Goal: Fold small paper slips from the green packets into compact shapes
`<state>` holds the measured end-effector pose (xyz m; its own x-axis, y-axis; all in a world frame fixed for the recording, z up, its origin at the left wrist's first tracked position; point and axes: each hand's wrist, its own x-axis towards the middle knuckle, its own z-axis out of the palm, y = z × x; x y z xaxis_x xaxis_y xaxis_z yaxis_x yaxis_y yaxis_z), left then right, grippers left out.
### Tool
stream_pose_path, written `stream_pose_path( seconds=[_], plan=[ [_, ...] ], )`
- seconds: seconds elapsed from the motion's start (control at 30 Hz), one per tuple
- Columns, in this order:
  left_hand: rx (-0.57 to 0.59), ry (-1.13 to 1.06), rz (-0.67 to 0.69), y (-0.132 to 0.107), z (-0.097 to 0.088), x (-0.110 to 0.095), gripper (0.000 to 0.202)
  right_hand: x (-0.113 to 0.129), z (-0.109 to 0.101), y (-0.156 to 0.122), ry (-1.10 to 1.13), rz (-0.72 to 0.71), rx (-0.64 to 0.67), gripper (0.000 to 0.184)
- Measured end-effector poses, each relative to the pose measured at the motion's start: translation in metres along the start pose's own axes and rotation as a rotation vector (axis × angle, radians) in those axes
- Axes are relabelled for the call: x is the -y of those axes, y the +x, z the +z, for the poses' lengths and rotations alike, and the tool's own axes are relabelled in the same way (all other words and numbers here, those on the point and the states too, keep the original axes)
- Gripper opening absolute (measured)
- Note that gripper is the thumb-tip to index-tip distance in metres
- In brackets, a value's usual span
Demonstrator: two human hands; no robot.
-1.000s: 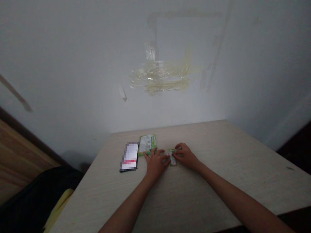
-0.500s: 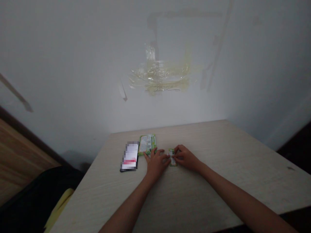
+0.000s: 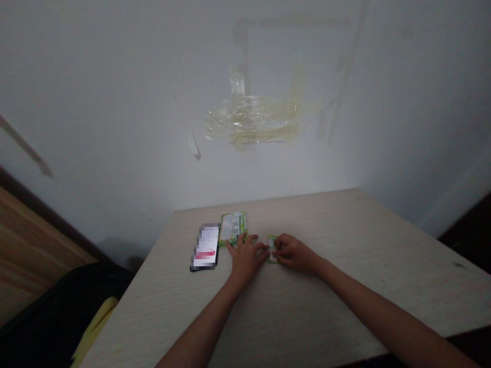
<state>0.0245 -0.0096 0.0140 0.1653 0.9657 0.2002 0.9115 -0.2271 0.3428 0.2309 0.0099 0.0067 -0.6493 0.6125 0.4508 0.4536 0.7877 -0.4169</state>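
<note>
A small green-and-white card or flat packet (image 3: 272, 259) lies on the table between my two hands. From the left, my left hand (image 3: 247, 257) pinches thumb and forefinger at its near edge, while the other fingers spread over the tabletop. Those spread fingertips reach the lower edge of a larger green-and-white printed packet (image 3: 232, 228). My right hand (image 3: 295, 251) is over the small card's right side, fingers bent and tips pressed together; whatever lies between them is too small to make out. The fingers of both hands cover part of the card.
A phone (image 3: 206, 248) with a lit, blurred screen lies left of the larger packet. The pale wooden table (image 3: 326, 317) meets a wall with peeling clear tape (image 3: 253, 120). Dark and yellow fabric (image 3: 94, 324) sits beside the table's left edge.
My right hand has shifted slightly down, its fingertips drawing in closer over the small card. My left hand, the larger packet and the phone stay in place.
</note>
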Motion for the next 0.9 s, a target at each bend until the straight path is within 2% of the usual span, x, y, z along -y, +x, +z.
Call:
stream_pose_path(
  seconds=[0.33,0.9],
  plan=[
    [-0.003,-0.011,-0.011,-0.0002,-0.0007,-0.001,0.02,0.0085,-0.0047,-0.0043,0.036,-0.108,0.059,0.014],
    [-0.051,-0.006,0.013,0.0029,0.0041,0.0039,0.019,0.0109,-0.0066,-0.0064,0.003,-0.133,0.09,0.015]
  ],
)
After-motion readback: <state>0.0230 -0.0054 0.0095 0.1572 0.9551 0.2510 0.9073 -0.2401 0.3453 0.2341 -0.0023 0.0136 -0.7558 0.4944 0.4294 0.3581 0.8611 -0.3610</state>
